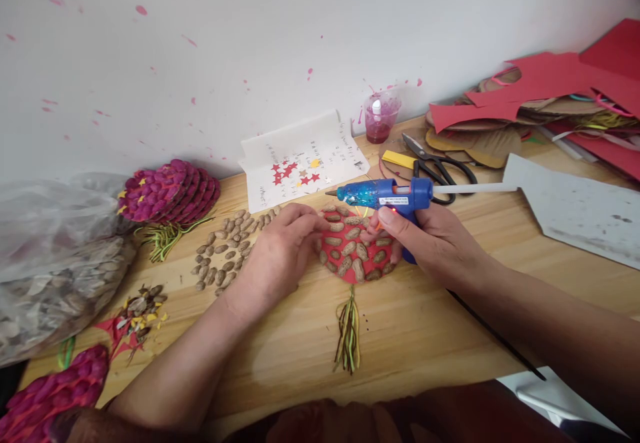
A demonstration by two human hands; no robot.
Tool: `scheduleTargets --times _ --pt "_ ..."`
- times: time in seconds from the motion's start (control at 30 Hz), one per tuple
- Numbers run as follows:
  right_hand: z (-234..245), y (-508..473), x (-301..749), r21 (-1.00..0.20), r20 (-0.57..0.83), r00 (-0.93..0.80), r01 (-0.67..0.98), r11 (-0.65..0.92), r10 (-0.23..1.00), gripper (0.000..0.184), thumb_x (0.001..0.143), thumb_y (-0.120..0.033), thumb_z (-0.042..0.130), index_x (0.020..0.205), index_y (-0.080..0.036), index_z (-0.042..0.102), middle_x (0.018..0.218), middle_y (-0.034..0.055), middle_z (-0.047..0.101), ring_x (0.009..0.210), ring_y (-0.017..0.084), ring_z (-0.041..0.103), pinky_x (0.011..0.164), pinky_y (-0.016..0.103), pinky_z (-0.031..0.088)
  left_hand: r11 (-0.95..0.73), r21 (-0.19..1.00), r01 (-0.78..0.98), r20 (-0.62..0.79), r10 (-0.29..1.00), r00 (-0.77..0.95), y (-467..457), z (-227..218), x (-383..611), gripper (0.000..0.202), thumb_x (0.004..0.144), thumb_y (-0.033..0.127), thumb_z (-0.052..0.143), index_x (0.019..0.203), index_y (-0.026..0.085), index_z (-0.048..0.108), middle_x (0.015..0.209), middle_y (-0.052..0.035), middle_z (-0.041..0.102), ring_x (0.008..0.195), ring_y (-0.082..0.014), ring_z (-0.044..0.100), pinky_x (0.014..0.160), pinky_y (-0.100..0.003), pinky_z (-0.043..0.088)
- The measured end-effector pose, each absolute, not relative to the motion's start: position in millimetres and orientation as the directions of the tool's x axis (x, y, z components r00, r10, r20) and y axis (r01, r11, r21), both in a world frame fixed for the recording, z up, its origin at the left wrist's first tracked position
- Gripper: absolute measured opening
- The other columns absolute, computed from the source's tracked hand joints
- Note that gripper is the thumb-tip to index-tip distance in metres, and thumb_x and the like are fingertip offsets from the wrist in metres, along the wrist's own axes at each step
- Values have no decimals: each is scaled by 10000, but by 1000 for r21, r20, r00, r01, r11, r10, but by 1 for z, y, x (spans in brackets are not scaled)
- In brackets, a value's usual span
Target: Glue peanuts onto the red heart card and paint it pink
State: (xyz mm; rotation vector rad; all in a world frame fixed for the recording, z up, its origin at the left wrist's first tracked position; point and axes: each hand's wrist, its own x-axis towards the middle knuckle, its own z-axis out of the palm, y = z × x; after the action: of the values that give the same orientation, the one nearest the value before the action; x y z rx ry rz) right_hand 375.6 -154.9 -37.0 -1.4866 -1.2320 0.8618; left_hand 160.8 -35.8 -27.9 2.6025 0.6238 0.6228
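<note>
My right hand [425,233] grips a blue hot glue gun [387,194], its nozzle pointing left and a white glue stick [475,188] sticking out behind. Beneath the gun lies a round red disc [336,243] covered with peanuts in their shells; a green, yellow and brown yarn tassel [348,330] hangs from its near edge. Some right fingertips reach down to the disc. At its left edge is my left hand [280,246], fingers curled and pinched together; what is between them is hidden. Loose peanuts [227,266] are spread just left of that hand.
Pink-painted discs [170,193] are stacked behind left, near a clear plastic bag [60,283]. A paper sheet [257,186] holds small stars. Behind the gun are a cup of pink liquid [380,120] and scissors [443,163]. Red card scraps [550,80] pile up at right.
</note>
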Motion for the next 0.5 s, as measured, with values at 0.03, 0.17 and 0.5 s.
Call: scheduleTargets --times 0.03,0.17,0.5 --pt "-37 -155 376 -963 61 232 271 -4 971 360 1011 -523 544 1128 -252 752 1109 53 773 977 267 721 732 374 581 -826 462 323 332 499 800 -35 -28 161 204 960 84 556 1000 177 733 1034 -59 679 932 -164 673 844 -291 570" --pt "-38 -155 376 -959 56 241 284 -15 969 371 1004 -531 550 1157 -259 751 1116 57 770 943 264 722 708 370 583 -837 452 308 342 481 807 -36 -33 162 132 942 96 627 945 166 738 1017 -63 684 919 -166 670 832 -292 566" --pt "-34 -155 375 -949 79 235 314 1 969 362 1011 -504 544 1184 -266 755 1106 54 773 958 272 718 744 391 586 -871 378 315 351 449 821 -42 -36 167 137 959 158 623 941 189 755 997 -61 693 898 -190 665 794 -333 577"
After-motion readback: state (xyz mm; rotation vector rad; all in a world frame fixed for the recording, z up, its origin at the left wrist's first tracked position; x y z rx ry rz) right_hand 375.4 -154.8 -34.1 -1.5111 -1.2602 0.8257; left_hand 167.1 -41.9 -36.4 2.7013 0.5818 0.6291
